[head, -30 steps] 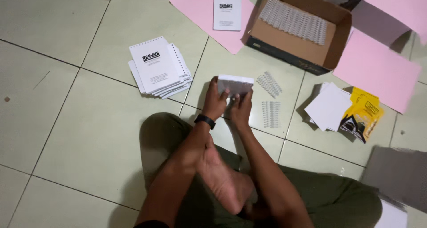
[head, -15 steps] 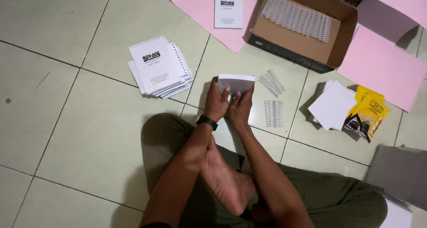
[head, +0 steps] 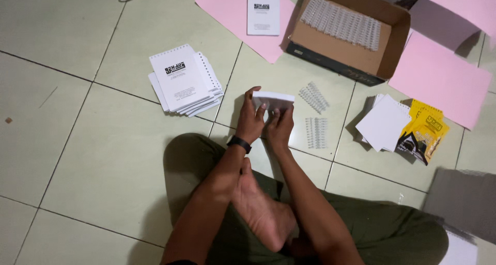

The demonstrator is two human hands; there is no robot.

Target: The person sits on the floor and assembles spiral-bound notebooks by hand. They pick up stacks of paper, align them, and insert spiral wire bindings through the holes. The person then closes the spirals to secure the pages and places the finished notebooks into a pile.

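1. since a second ago my view has barely shifted; both hands remain on the small white stack of punched paper sheets (head: 274, 100), which sits a touch more squarely upright on the floor than before.
2. left hand (head: 251, 121), with a black band at the wrist, has its grip closed on the stack's left end, thumb up beside it and fingers across the near face.
3. right hand (head: 280, 126) has its grip closed on the stack's lower right part, fingertips pressed to the near face.
4. that stack stands on edge on the pale green tiled floor (head: 77, 141), just ahead of my crossed legs.
5. two white plastic binding coils (head: 315, 115) lie just right of the stack, apart from it.
6. a fanned pile of white spiral-bound booklets with black print (head: 183, 80) lies to the left, near but not touching.
7. an open brown cardboard box (head: 392, 48) holding rows of white coils sits farther ahead on the right.
8. pink paper sheets (head: 439, 79) flank the box; one white booklet (head: 263, 13) lies on the left sheet.
9. loose white sheets (head: 385, 123) and yellow printed covers (head: 426, 130) lie to the far right.
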